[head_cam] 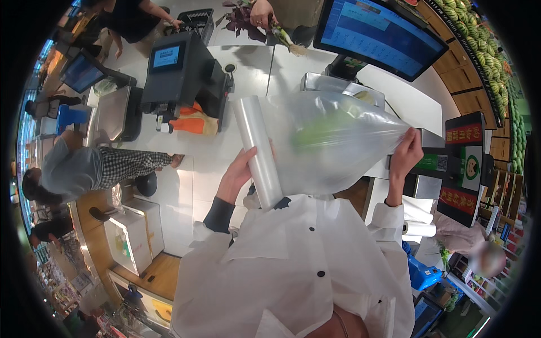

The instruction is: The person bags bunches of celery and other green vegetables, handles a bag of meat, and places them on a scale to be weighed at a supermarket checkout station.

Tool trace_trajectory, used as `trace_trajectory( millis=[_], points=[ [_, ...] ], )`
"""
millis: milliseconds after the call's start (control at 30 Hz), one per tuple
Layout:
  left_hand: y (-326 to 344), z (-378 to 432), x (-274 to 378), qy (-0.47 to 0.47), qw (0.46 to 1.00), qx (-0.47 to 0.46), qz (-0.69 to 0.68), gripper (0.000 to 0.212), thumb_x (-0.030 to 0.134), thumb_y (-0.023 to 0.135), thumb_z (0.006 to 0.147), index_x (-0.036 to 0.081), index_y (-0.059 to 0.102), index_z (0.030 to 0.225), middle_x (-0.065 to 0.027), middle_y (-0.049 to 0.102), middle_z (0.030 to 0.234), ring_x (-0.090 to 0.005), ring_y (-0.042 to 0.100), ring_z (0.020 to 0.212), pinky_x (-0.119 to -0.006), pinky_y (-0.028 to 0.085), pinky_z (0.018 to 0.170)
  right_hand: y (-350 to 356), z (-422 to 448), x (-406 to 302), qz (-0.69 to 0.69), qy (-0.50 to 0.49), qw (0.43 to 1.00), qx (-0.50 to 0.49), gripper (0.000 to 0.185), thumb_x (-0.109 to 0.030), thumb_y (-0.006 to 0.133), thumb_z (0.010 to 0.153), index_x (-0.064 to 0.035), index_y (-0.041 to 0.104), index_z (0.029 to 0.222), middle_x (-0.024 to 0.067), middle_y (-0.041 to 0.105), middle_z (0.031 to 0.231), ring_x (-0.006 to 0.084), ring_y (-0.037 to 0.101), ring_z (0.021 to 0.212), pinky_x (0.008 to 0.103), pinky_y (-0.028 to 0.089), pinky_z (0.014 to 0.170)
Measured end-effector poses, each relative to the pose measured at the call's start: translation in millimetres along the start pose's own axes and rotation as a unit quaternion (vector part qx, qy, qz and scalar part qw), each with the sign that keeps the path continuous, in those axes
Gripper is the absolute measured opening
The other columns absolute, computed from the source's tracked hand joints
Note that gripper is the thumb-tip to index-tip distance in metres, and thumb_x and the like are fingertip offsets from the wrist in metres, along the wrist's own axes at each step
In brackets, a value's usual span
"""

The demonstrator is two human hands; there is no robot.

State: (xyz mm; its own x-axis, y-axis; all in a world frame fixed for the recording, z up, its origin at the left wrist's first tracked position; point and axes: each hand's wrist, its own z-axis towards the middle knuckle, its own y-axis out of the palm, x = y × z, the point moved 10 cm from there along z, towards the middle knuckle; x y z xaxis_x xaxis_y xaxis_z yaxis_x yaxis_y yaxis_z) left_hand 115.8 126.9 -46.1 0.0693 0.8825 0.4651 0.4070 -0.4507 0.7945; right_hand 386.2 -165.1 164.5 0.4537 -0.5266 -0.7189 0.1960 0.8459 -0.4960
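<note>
My left hand (pixel 241 167) grips a roll of clear plastic bags (pixel 258 152), its fingers wrapped around the tube. From the roll a sheet of thin clear plastic (pixel 351 156) stretches to the right. My right hand (pixel 406 148) pinches the gathered end of that plastic, so it spreads wide near the roll and narrows to a point at my fingers. A blurred green shape (pixel 317 131) shows through the film; I cannot tell whether it lies inside or behind it. Part of a metal weighing scale (pixel 325 83) shows beyond the plastic.
A monitor (pixel 380 38) rises over the far counter. Left of the roll stand a dark checkout device (pixel 177 72) and an orange-and-cream object (pixel 192 122). Across the counter, another person's hand (pixel 263 12) holds leafy vegetables (pixel 243 19). White rolls (pixel 418 228) lie at my right.
</note>
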Motion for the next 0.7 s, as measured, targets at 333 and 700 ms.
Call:
trace_trajectory(
  millis=[333, 700],
  points=[
    [2.6, -2.5, 16.8, 0.044, 0.998, -0.049, 0.006, 0.073, 0.036, 0.075, 0.072, 0.0, 0.048, 0.129, -0.0117, 0.056, 0.115, -0.0275, 0.059, 0.107, -0.04, 0.05, 0.095, 22.1, 20.3, 42.3, -0.009, 0.035, 0.999, 0.018, 0.04, -0.029, 0.05, 0.103, 0.0043, 0.055, 0.081, 0.0019, 0.043, 0.06, 0.0083, 0.033, 0.059, 0.0264, 0.03, 0.053],
    [-5.0, 2.3, 0.2, 0.033, 0.994, -0.081, -0.07, 0.084, 0.039, 0.083, 0.066, -0.001, 0.047, 0.13, -0.0111, 0.054, 0.118, -0.0241, 0.056, 0.108, -0.037, 0.048, 0.097, 51.8, 48.8, 62.4, -0.062, 0.019, 0.995, 0.078, 0.029, -0.022, 0.055, 0.099, 0.0018, 0.063, 0.085, 0.0124, 0.049, 0.058, 0.0123, 0.039, 0.056, 0.0336, 0.037, 0.052]
  ],
)
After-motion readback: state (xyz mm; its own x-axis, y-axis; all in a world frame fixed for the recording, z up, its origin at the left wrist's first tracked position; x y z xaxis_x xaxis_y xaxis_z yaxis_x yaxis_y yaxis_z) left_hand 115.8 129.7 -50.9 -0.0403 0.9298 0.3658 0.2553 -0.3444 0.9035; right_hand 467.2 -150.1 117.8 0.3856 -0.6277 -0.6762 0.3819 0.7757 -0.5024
